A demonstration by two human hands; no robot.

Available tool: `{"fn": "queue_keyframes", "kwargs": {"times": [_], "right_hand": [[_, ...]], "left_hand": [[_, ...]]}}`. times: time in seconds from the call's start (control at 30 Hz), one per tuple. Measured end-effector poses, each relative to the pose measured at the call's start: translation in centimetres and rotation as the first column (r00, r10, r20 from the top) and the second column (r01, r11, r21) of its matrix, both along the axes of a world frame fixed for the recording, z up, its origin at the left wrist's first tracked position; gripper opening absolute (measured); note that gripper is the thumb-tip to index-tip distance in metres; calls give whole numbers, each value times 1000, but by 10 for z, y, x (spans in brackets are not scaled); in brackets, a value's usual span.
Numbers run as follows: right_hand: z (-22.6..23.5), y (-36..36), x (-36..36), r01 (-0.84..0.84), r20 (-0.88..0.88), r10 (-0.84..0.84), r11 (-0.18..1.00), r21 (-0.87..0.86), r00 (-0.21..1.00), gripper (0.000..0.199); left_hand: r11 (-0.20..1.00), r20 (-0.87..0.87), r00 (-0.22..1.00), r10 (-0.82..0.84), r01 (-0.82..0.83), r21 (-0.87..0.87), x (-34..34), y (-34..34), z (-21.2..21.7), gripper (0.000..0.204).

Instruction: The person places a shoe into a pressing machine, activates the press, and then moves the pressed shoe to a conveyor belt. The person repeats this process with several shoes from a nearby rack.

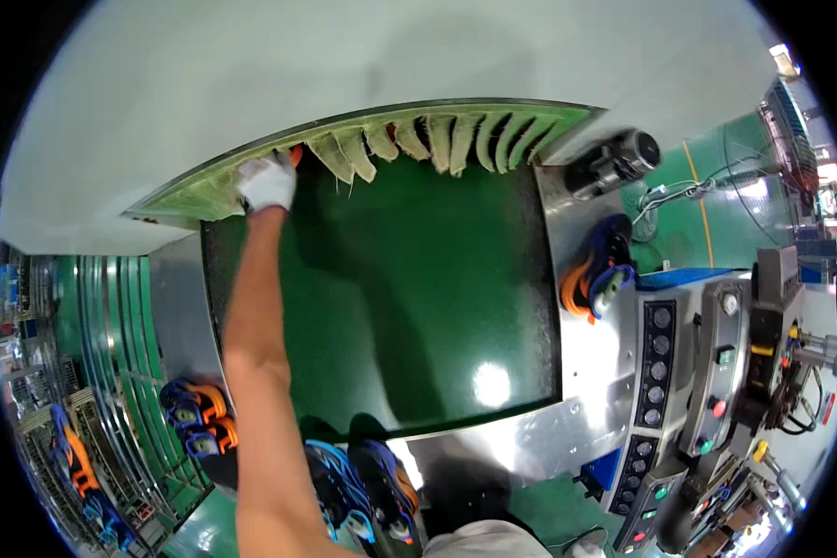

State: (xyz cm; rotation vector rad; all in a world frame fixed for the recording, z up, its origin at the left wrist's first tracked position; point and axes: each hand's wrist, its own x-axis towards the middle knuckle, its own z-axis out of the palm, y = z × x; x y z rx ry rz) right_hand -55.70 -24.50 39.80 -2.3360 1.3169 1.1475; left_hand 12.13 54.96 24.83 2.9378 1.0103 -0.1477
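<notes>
My left hand (268, 182), in a white glove, reaches to the far left end of the green belt (409, 298). It is at the torn, pale green strip curtain (353, 153) that hangs across the opening of a white machine. A small orange piece (296, 155) shows right beside the glove; what it belongs to is hidden behind the strips. The fingers are hidden too, so their grip does not show. My right hand is out of view.
Dark blue and orange shoes stand on the metal rim: a pair (597, 270) at right, a pair (198, 418) at left and more shoes (381, 484) in front. A motor (614, 163) sits far right, near control panels (658, 363). A rack (112, 335) stands left.
</notes>
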Motion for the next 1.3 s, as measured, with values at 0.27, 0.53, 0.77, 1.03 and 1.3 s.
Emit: {"fn": "queue_keyframes", "kwargs": {"times": [0.27,0.53,0.77,1.03,1.3], "right_hand": [[45,-66,-59,-394,-617,346,917,63,707,57],[-4,-46,-9,-532,-226,519,847,6,824,35],[-44,62,138,-321,470,223,937,137,854,43],[71,167,244,-274,603,-437,609,745,667,58],[134,56,198,-498,848,172,859,121,501,74]], "left_hand": [[997,111,993,-50,55,-45,42,199,-90,55],[983,-14,985,-175,175,49,-48,149,-79,62],[867,446,861,-242,399,-300,-202,-50,0,36],[157,320,940,114,301,-940,-278,-282,106,64],[-402,692,-305,-654,915,24,-329,-600,246,15]]}}
